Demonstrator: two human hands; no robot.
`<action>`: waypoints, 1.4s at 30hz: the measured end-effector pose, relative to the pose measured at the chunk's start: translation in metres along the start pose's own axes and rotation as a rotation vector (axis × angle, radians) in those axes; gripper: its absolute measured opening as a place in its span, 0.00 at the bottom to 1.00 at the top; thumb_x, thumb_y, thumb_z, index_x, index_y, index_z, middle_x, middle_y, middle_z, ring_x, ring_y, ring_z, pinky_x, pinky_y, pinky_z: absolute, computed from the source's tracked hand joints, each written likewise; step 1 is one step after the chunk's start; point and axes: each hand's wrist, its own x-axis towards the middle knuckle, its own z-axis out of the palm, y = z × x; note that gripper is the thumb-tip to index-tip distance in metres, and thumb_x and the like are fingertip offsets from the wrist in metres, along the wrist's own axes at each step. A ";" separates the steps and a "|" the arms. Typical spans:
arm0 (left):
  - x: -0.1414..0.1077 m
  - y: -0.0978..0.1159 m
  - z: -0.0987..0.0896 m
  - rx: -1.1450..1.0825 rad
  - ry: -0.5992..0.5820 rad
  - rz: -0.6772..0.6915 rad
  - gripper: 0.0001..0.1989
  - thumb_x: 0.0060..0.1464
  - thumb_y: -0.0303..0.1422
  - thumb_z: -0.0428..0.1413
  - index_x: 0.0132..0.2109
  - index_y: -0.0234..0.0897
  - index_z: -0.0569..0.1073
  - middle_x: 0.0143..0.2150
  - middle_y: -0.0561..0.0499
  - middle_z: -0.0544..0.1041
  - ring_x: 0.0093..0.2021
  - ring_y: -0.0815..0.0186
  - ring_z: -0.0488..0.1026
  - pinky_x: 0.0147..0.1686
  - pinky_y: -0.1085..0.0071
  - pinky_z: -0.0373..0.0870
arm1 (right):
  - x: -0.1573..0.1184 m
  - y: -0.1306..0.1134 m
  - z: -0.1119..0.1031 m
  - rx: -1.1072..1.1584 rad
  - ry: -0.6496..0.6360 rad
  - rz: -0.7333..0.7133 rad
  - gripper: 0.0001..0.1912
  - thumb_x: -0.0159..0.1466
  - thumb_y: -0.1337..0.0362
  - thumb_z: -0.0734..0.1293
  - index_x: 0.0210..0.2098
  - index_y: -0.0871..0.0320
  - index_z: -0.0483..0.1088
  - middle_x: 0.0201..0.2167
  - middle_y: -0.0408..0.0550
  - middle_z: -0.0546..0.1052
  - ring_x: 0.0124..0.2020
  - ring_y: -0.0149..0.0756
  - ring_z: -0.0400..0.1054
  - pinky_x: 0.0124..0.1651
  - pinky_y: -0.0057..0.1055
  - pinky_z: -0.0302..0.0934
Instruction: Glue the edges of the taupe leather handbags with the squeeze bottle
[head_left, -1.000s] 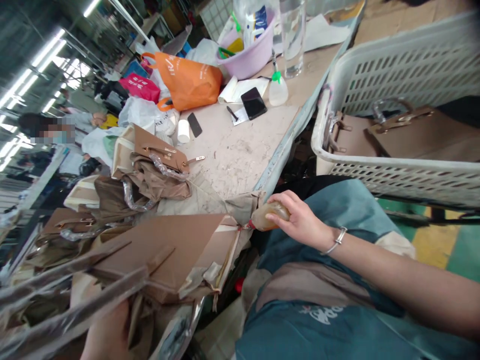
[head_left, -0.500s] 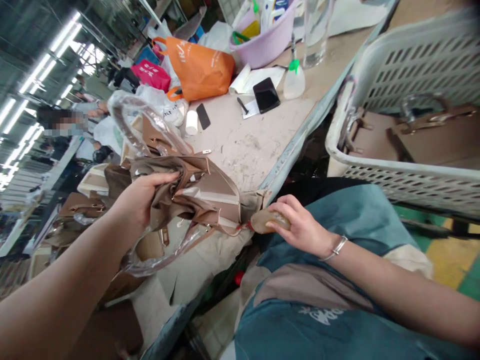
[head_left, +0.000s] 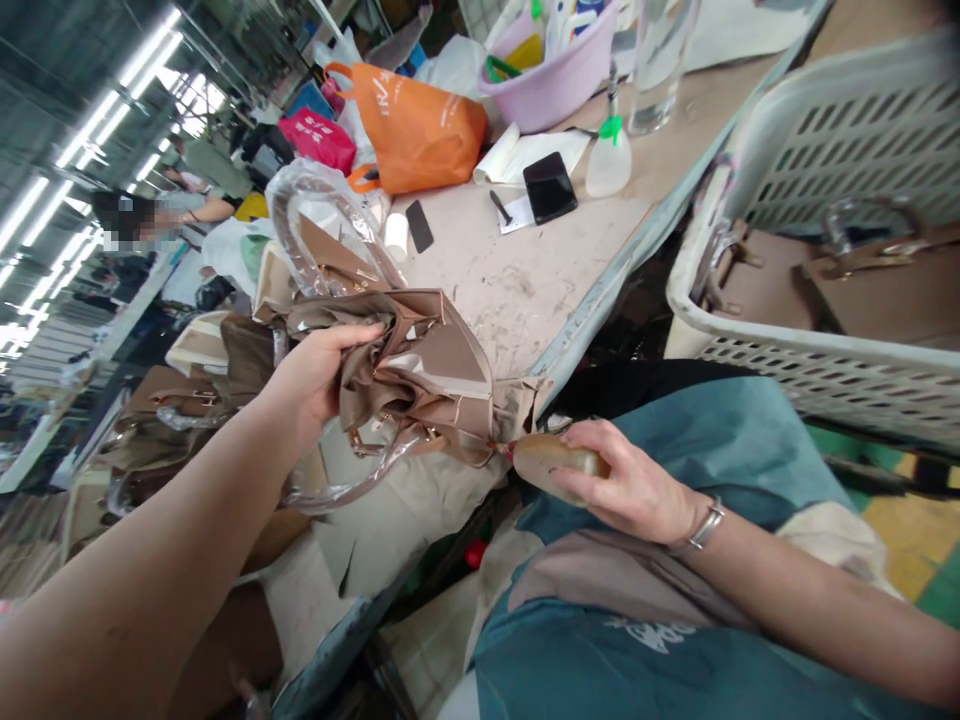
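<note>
"So, how many hands are at work?"

"Two, both the wearer's own. The left hand (head_left: 322, 370) is pinching gathered cloth at the mouth of one brown handbag (head_left: 459, 365) (most of its fingers are hidden, so I can't tell how tightly)."

"And the other?"

"The right hand (head_left: 637, 485) is wrapped around one squeeze bottle (head_left: 547, 464), with one bracelet (head_left: 706, 525) at the wrist. The bottle's nozzle points at the handbag's corner; whether the tip touches, I can't tell."

"Where exactly is the handbag?"

"Between the two hands, at the near edge of the tabletop (head_left: 502, 285). I count two handles in clear wrap, one looping up and one down."

"What else is on that tabletop?"

"One orange bag (head_left: 424, 130), one lilac basin (head_left: 555, 98), one white roll (head_left: 396, 237), one small bottle with a green collar (head_left: 609, 168), one clear cylinder (head_left: 656, 95), and two flat dark slabs, one broad (head_left: 551, 188) and one narrow (head_left: 420, 226)."

"Anything off to the right?"

"One white basket (head_left: 795, 345), holding at least two brown bags (head_left: 885, 300) (they overlap, so that count is a minimum). More brown bags lie heaped beyond the left forearm, too jumbled to number."
</note>
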 end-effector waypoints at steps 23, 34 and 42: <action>0.006 -0.014 -0.018 -0.085 -0.199 0.046 0.08 0.46 0.27 0.55 0.35 0.29 0.76 0.24 0.47 0.78 0.23 0.61 0.75 0.24 0.65 0.77 | -0.009 -0.009 0.007 -0.055 0.092 -0.029 0.21 0.56 0.78 0.66 0.47 0.54 0.66 0.49 0.55 0.61 0.50 0.45 0.62 0.44 0.43 0.68; 0.007 -0.013 -0.015 -0.080 -0.201 0.058 0.12 0.46 0.27 0.55 0.39 0.29 0.77 0.25 0.46 0.78 0.20 0.60 0.73 0.26 0.61 0.77 | -0.005 -0.002 0.023 0.087 0.285 0.463 0.14 0.61 0.61 0.68 0.45 0.54 0.64 0.40 0.50 0.68 0.42 0.43 0.65 0.44 0.43 0.67; 0.011 -0.012 -0.013 -0.078 -0.202 0.047 0.10 0.47 0.28 0.55 0.37 0.29 0.77 0.25 0.46 0.79 0.21 0.61 0.74 0.25 0.62 0.77 | -0.005 -0.001 0.013 0.082 0.287 0.312 0.17 0.60 0.67 0.69 0.48 0.53 0.64 0.43 0.52 0.65 0.44 0.42 0.65 0.42 0.42 0.67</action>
